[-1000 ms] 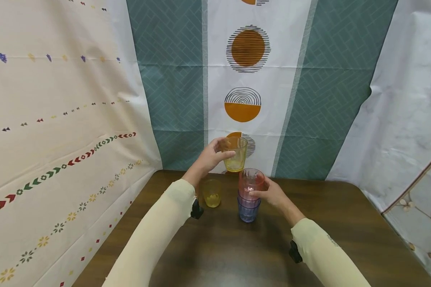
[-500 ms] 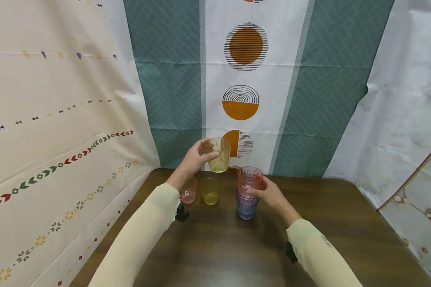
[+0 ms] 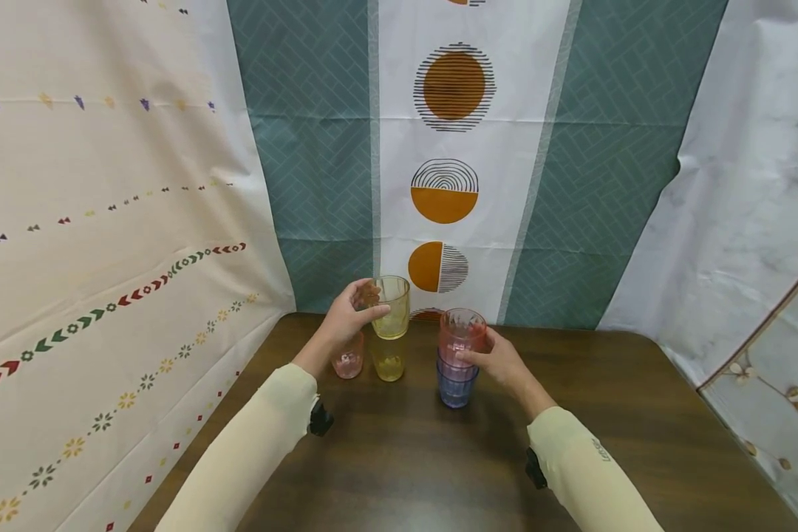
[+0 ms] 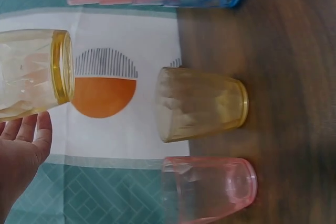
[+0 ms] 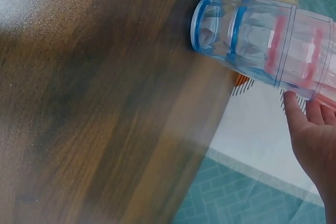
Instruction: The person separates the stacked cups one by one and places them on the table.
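Observation:
My left hand (image 3: 347, 318) grips a clear yellow cup (image 3: 394, 309) by its side, thumb in front. It is upright, straight above a second yellow cup (image 3: 389, 363) standing on the table. In the left wrist view a gap separates the held yellow cup (image 4: 29, 74) from the standing one (image 4: 202, 106). A pink cup (image 4: 210, 188) stands beside the latter, partly behind my left hand in the head view. To the right, my right hand (image 3: 502, 362) holds the pink upper part (image 3: 461, 336) of a nested stack whose blue cups (image 3: 456, 391) rest on the table.
The brown wooden table (image 3: 412, 458) ends at the back against a hanging cloth (image 3: 326, 162) with green and white bands. Patterned cloth (image 3: 126, 222) hangs at the left, and a pale marbled cloth (image 3: 751, 185) at the right.
My left hand has carried the yellow cup left, away from the stack, then lowered it over the standing yellow cup. The pink cup has come out from behind my arm. My right hand stays on the stack.

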A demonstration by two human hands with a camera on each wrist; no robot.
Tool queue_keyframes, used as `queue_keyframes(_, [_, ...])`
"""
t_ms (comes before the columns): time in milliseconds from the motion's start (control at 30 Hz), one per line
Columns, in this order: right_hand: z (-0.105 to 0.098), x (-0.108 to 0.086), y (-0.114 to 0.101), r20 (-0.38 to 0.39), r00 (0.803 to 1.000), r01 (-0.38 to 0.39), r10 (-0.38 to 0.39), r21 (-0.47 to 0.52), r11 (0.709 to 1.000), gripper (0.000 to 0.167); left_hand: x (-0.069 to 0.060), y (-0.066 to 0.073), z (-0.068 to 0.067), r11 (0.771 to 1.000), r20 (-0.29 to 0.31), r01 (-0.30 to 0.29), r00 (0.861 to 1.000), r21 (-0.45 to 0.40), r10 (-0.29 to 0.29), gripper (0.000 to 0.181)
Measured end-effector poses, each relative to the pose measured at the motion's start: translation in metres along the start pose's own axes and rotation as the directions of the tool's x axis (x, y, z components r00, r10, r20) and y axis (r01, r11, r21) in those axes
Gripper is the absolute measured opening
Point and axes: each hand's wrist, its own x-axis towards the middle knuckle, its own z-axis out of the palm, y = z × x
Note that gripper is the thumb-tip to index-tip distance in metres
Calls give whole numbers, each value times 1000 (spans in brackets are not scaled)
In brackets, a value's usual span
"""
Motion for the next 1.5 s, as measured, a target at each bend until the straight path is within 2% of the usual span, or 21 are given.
queue_keyframes(333, [0,0,-1,-4,1000,13,-14,-13,1000,81,-14,-22,5,999,-6,30,1000,-41,-31,76])
queue_keyframes(567, [0,0,0,1,1000,7,-7,-11,1000,79,-24,-37,6,998,27,35,999,-44,-34,76])
queue_keyframes(867, [1,-2,-1,-10,1000,2,-2,-9,1000,79,-34,-58,8,997,-12,62,998,-39,-62,75])
queue_keyframes(1067, [1,-3,-1,-9,1000,11,-11,-15,1000,80,-41,-67,12,993,-4,107,994,-41,-108,76])
queue_keyframes(1300, [1,-4,-1,-7,1000,15,-15,-11,1000,82,-49,-83,17,995,-14,83,996,-46,-84,75])
queue_keyframes(1500, [1,-5,0,-5,1000,19,-19,-27,999,83,-55,-97,25,997,-29,80,996,-12,-80,75])
